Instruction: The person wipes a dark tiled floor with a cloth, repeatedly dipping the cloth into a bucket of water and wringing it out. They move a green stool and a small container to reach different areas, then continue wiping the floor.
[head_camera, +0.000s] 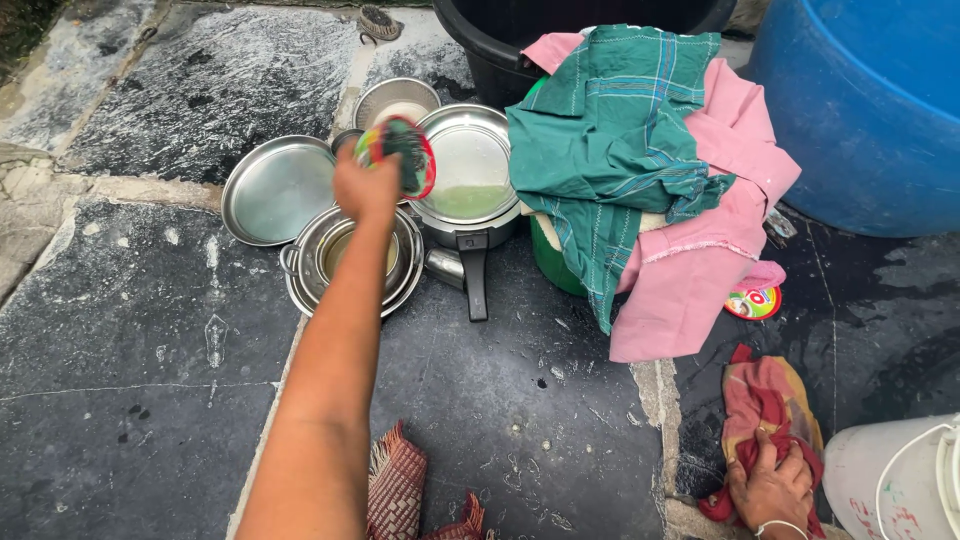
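Gripped in the left hand (365, 185), a small round red-rimmed green plastic tub (400, 155) hung tilted over the far steel pots (350, 255) and might have slipped, while the right hand (770, 490) pressed a red rag (765, 400) near right.

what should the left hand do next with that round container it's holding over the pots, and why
Probably lower the round container toward the pressure cooker: the left hand holds it tilted above the steel pots, and the cooker beside it sits open with greenish liquid inside.

colourful round tub (405, 150) held aloft, seemingly tilted
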